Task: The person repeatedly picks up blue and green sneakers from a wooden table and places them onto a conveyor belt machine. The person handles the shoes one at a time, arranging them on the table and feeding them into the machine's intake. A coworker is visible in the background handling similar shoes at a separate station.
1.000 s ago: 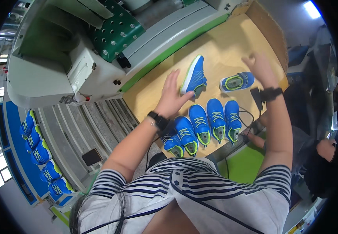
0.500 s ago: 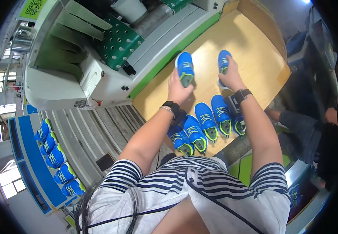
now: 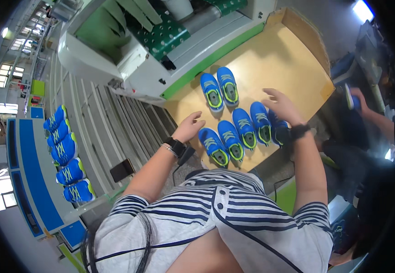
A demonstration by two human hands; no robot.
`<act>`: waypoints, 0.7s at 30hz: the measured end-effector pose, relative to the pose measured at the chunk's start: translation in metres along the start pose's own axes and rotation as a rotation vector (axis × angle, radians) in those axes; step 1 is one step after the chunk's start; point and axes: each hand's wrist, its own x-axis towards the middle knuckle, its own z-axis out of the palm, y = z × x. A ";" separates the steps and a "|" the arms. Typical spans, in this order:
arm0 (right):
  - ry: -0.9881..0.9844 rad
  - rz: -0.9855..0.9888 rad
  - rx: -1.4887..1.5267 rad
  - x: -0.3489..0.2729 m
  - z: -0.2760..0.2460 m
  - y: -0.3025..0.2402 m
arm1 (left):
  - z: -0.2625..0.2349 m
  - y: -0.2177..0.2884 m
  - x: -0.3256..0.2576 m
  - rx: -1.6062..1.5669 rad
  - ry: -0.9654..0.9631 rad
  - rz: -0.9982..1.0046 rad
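Observation:
Two blue sneakers with lime-green collars stand side by side on the wooden table (image 3: 293, 50): a left sneaker (image 3: 212, 93) and a right sneaker (image 3: 227, 86). Nearer to me is a row of several more blue sneakers (image 3: 244, 127), toes pointing away. My left hand (image 3: 189, 127) hovers at the table's left edge, beside the row's leftmost sneaker (image 3: 214, 148), fingers apart and holding nothing. Above the right end of the row, my right hand (image 3: 281, 105) is empty with its fingers spread. My right wrist partly covers the rightmost sneaker (image 3: 279, 129).
A white and green machine (image 3: 138, 63) with a perforated green belt borders the table's far left side. Slatted metal rails (image 3: 115, 118) run beneath it. More blue sneakers (image 3: 65, 148) line a rack at left. At right, another person's hand (image 3: 360, 102) holds a shoe.
Both hands have let go of the two sneakers, which now stand together on the table. My hands have drawn back toward me. At right, another person's hand with a shoe has come into view.

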 end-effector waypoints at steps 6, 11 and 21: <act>0.277 0.140 0.204 -0.122 -0.042 0.073 | 0.056 0.005 -0.039 -0.012 0.055 0.263; 0.428 0.212 0.202 -0.133 -0.014 0.124 | 0.094 0.008 -0.056 0.575 -0.026 0.385; 0.151 0.126 0.420 -0.086 0.045 0.128 | 0.086 0.011 -0.052 0.670 -0.133 0.357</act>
